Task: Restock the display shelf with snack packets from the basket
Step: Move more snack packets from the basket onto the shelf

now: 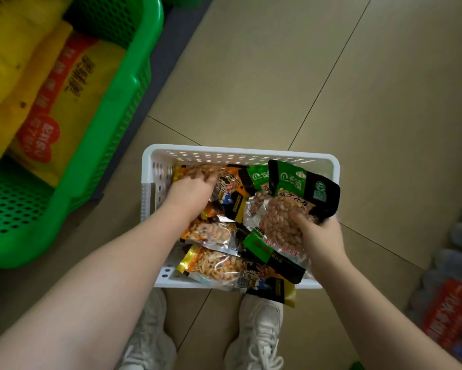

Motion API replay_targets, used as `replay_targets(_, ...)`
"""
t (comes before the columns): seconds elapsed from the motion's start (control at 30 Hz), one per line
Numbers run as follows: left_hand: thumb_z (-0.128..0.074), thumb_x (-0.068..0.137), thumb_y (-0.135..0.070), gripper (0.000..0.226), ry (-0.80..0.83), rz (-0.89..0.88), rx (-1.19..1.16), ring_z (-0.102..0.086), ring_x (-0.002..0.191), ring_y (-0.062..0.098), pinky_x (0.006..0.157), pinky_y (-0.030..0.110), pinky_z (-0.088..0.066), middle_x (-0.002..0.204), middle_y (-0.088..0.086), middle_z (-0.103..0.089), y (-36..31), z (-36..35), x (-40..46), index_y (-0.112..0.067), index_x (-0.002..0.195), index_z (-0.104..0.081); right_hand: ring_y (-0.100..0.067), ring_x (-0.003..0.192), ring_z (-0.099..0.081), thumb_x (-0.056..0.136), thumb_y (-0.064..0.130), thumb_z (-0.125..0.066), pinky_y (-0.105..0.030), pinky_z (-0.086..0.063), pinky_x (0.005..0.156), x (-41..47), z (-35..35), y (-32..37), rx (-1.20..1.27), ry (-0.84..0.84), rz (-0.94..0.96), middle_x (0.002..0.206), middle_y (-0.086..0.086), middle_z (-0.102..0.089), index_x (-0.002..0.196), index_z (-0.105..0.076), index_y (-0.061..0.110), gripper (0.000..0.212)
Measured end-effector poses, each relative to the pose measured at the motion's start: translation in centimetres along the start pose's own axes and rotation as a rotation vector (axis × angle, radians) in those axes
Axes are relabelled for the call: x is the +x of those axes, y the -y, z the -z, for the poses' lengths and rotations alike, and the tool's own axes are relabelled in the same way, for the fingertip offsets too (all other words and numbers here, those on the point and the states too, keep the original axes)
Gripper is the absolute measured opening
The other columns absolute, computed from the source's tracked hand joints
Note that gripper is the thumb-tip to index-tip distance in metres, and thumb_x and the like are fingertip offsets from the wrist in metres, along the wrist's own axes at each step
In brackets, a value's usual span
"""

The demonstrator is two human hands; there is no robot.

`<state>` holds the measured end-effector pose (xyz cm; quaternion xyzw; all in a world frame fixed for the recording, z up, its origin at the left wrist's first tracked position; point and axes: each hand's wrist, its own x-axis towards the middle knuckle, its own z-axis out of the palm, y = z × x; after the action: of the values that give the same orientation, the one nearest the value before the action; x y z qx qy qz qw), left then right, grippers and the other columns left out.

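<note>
Tiled floor point(331, 76); fingers point(302, 220) round packet point(291, 209)

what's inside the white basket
The white basket holds a loose pile of nut snack packets: orange-and-black ones and green-and-black ones. The packets and both hands cover most of its floor, so deeper layers cannot be seen.

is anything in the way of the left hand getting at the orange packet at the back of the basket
Nothing visible blocks it. The left hand is already down inside the white basket, its fingers on the orange packet at the far end. The right hand holds a green and black packet off to the right side, clear of that reach.
</note>
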<state>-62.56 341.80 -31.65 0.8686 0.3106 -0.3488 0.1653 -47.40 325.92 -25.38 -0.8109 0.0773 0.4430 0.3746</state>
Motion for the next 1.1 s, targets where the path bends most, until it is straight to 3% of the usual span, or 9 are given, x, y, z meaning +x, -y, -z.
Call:
replay_targets(0.13,-0.038,0.093,-0.004,0.027,-0.145,-0.004,-0.139,-0.063,0.082,0.030,0.055,0.035,-0.041,0.103,0.011,-0.065,0.3,3.4,-4.8,-0.010,0.119,-0.043,-0.021,0.089,-0.066,0.084,0.012,-0.065,-0.034,-0.055,0.072,-2.9,2.1,2.5,0.009,0.101,0.004,0.100,0.000,-0.067,0.107,-0.057,0.022,0.027)
replay_targets(0.23,-0.036,0.096,-0.008,0.032,-0.155,0.135,-0.493,-0.061,0.073,0.026,0.056,0.038,-0.047,0.095,0.011,-0.066,0.5,6.5,-11.1,-0.017,0.126,-0.042,-0.021,0.087,-0.066,0.083,0.017,-0.066,-0.031,-0.053,0.068,-6.4,4.0,6.1,0.044,0.149,0.001,0.099,-0.001,-0.066,0.093,-0.057,0.026,0.016)
replay_targets(0.33,-0.043,0.097,-0.022,0.027,-0.225,0.252,-0.794,-0.060,0.067,0.025,0.052,0.031,-0.040,0.086,0.009,-0.064,0.9,11.1,-17.9,-0.018,0.124,-0.045,-0.020,0.087,-0.066,0.084,0.019,-0.065,-0.029,-0.051,0.068,-11.2,5.8,10.8,0.052,0.212,0.021,0.101,-0.001,-0.066,0.101,-0.056,0.023,0.020)
replay_targets(0.47,-0.047,0.094,-0.023,0.023,-0.356,0.334,-0.991,-0.064,0.090,0.032,0.071,0.039,-0.049,0.093,0.009,-0.067,1.8,18.8,-27.6,-0.013,0.115,-0.051,-0.017,0.086,-0.065,0.087,0.023,-0.062,-0.028,-0.050,0.066,-19.3,8.4,18.8,0.035,0.299,0.106,0.099,0.002,-0.065,0.118,-0.051,0.021,0.033)
replay_targets(0.57,-0.047,0.094,-0.023,0.026,-0.486,0.393,-0.957,-0.063,0.096,0.035,0.079,0.045,-0.050,0.102,0.016,-0.068,2.0,25.6,-36.0,-0.013,0.118,-0.051,-0.013,0.080,-0.065,0.087,0.019,-0.062,-0.025,-0.050,0.060,-26.5,10.3,24.9,0.006,0.382,0.203,0.096,0.002,-0.066,0.114,-0.052,0.023,0.029)
replay_targets(0.7,-0.046,0.095,-0.024,0.031,-0.676,0.469,-0.815,-0.062,0.097,0.040,0.074,0.046,-0.048,0.102,0.023,-0.068,2.1,33.8,-48.2,-0.014,0.123,-0.050,-0.012,0.078,-0.065,0.087,0.017,-0.062,-0.025,-0.051,0.061,-36.5,11.4,31.6,-0.010,0.500,0.302,0.096,0.001,-0.067,0.112,-0.054,0.025,0.028)
replay_targets(0.83,-0.043,0.096,-0.029,0.028,-0.867,0.606,-0.739,-0.063,0.088,0.038,0.067,0.043,-0.047,0.094,0.018,-0.068,2.3,38.8,-60.5,-0.015,0.118,-0.053,-0.030,0.090,-0.067,0.083,0.018,-0.064,-0.045,-0.052,0.089,-45.8,9.8,36.8,-0.015,0.684,0.353,0.095,-0.006,-0.073,0.103,-0.063,0.025,0.021)
replay_targets(1.0,-0.039,0.085,-0.047,0.042,-1.260,0.810,-0.696,-0.066,0.080,0.040,0.063,0.043,-0.050,0.083,0.020,-0.070,4.2,40.3,-75.0,-0.013,0.102,-0.055,-0.017,0.075,-0.070,0.086,0.020,-0.062,-0.031,-0.057,0.072,-58.2,4.1,41.5,-0.114,0.970,0.523,0.087,-0.002,-0.073,0.101,-0.060,0.019,0.015)
replay_targets(1.1,-0.045,0.090,-0.036,0.030,-1.499,0.974,-0.690,-0.062,0.070,0.038,0.059,0.040,-0.044,0.072,0.020,-0.065,6.0,40.4,-82.2,-0.007,0.088,-0.055,-0.018,0.085,-0.065,0.085,0.022,-0.064,-0.026,-0.050,0.067,-66.5,0.2,43.0,-0.161,1.073,0.678,0.086,0.004,-0.067,0.105,-0.056,0.020,0.022)
